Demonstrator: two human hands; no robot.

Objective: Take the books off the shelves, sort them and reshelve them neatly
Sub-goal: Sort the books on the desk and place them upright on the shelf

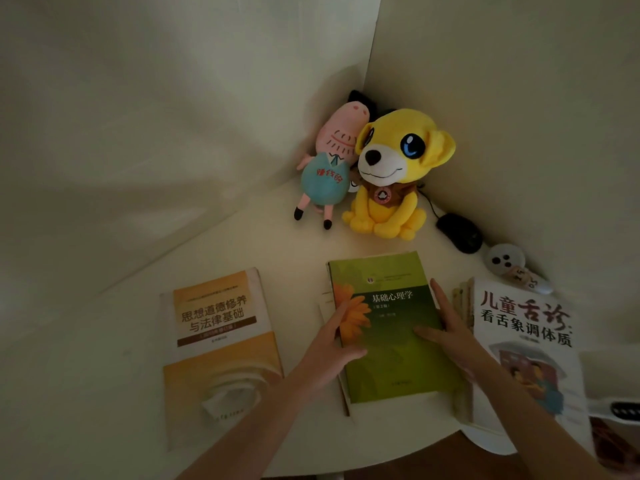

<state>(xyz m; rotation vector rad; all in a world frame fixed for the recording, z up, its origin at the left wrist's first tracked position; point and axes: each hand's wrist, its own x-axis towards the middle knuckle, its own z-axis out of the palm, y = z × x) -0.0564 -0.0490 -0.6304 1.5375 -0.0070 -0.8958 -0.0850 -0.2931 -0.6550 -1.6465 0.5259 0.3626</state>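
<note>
Watching both hands working the middle pile on the desk point(277, 244). The left hand point(334, 344) is lying on the left edge of the green book point(391, 323) and the right hand point(450, 336) is pressing its right edge. Fingers are straight, hands apart, nothing clamped. I'm reading that as squaring the pile. The books are sitting in three sorted groups: orange book point(221, 341) left, green middle, white book point(526, 327) right on its own stack. I'm seeing no shelf in view.

Covers are reading 基础心理学 on green, 思想道德修养与法律基础 on orange, and 儿童舌诊 看舌象调体质 on white. The toy dog point(388, 174), toy pig point(332, 157) and mouse point(459, 232) are sitting far back, likely pushed clear.
</note>
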